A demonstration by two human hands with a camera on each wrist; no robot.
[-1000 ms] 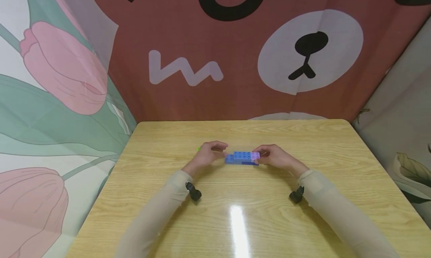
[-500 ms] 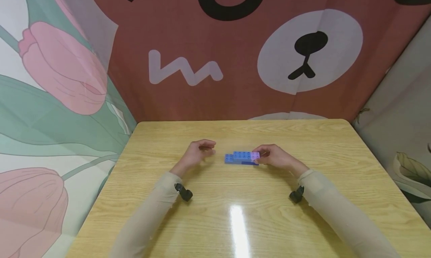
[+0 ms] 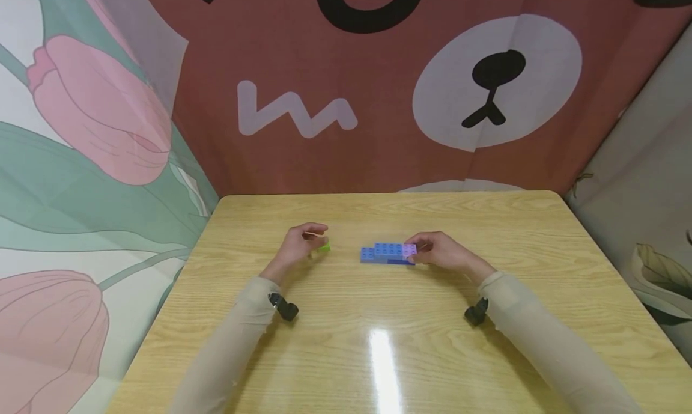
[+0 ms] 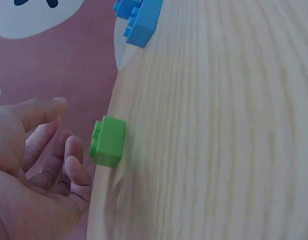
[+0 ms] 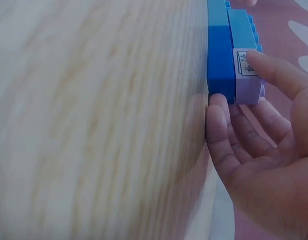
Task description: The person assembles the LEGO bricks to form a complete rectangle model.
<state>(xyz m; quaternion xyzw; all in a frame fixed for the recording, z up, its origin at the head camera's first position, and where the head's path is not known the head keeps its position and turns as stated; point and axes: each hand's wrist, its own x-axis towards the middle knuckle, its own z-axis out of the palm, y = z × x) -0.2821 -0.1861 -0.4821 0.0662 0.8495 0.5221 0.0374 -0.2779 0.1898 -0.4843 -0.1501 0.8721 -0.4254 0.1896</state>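
Observation:
A row of joined toy building blocks stands on the table: a light blue block and a lilac block on top of a blue lower layer. My right hand holds its right end, thumb on the lilac block's printed side, fingers curled at the end of the blocks. Farther left, my left hand hovers beside a small green block. In the left wrist view its thumb and loosely bent fingers are apart from that block, with nothing between them.
The wooden table has a straight back edge against a bear-print cloth. A flower-print cloth hangs at the left. Small black cameras sit on both wrists.
My left hand has moved left, away from the joined blocks to the green block, which shows again beside its fingers. The right hand and the joined blocks have stayed in place.

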